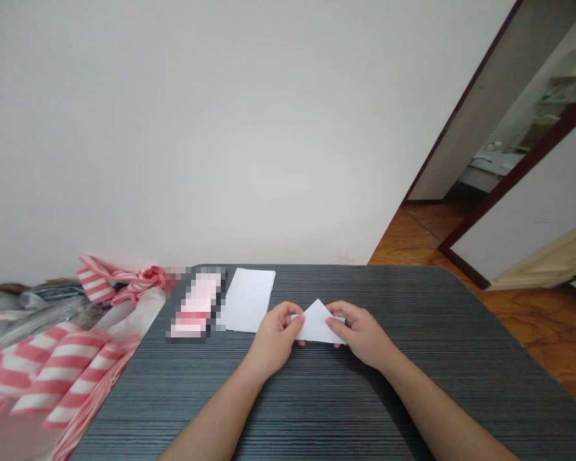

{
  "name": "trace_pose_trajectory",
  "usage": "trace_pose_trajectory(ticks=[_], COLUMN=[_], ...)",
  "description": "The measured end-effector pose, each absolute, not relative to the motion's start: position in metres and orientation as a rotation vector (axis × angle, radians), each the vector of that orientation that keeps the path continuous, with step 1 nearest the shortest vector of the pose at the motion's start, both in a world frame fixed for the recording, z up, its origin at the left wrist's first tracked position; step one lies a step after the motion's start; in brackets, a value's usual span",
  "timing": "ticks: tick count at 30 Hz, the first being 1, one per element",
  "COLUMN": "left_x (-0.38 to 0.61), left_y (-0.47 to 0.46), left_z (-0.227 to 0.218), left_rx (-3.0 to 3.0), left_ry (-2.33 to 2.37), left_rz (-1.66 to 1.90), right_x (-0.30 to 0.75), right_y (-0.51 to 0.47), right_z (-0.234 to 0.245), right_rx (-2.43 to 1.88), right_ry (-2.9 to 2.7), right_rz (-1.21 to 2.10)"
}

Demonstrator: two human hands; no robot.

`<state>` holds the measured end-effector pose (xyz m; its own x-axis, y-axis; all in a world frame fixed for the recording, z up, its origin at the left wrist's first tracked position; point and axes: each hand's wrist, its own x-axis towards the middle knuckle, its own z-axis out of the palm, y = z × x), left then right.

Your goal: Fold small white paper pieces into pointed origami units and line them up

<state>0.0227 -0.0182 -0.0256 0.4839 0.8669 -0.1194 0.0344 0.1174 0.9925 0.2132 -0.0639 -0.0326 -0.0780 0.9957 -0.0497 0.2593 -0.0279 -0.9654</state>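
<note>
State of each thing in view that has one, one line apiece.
Folded paper: peaked, held between both hands
Left hand: pinching its left side
Right hand: pinching its right side
White paper: lying flat on the table
Striped heap: crumpled
Pixelated item: on the table, details obscured

Both hands [274,338] [365,334] pinch (forearms [219,410] [439,404] angled inward).

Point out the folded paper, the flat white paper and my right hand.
Folded paper [315,326]: head view, middle of its face.
Flat white paper [249,299]: head view, its middle.
Right hand [365,333]: head view, middle of the hand.
</note>
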Motion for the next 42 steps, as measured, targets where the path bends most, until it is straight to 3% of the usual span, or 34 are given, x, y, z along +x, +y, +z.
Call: trace_pose_trajectory(ticks=[15,27,42], left_x=[0.022,0.021,0.021], left_y=[-0.019,-0.017,-0.017], left_z=[-0.026,-0.03,-0.027], left_rx=[1.384,1.365,1.375], left_ry=[0.925,0.927,0.878], left_rz=[0.674,0.712,0.675], right_x=[0.214,0.22,0.222], right_y=[-0.069,-0.067,-0.064], right_z=[-0.029,-0.021,-0.021], right_rx=[-1.196,-1.098,-1.181], right_ry=[-1.427,-1.932,-1.957], right_rz=[1.225,0.87,0.804])
